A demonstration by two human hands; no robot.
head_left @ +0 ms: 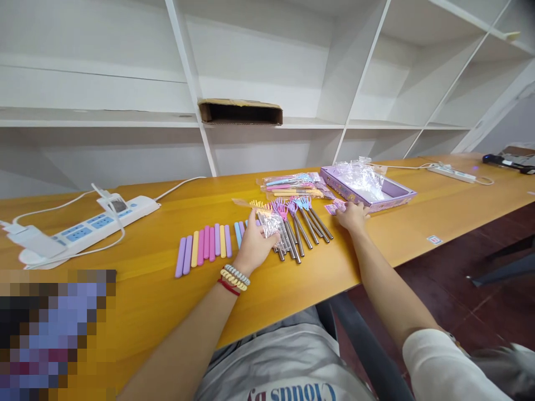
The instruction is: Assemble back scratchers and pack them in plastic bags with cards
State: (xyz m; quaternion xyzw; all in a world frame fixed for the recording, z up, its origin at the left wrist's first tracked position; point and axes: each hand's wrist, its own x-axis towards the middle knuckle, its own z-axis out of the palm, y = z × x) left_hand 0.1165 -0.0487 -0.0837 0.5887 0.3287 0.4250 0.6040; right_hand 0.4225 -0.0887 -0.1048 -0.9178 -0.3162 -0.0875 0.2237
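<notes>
My left hand [256,245] is closed on a crinkled clear plastic bag [272,224], held over a row of back scratchers. These back scratchers [311,220] have yellow, purple, pink and blue claw heads and metal rods. To the left lie several coloured handle sleeves [207,243] in purple, yellow and pink, with blue ones partly behind my hand. Beside the box's near left corner, my right hand [354,217] has its fingers closed at a small pink printed card [333,207]; the fingertips are partly hidden.
A purple box [397,195] with clear plastic bags [361,178] stands at the back right. Bagged coloured pieces [292,185] lie behind the scratchers. Power strips [90,228] with cables sit left and far right. White shelving holds an open cardboard box [240,112]. The table's front edge [292,320] is near my lap.
</notes>
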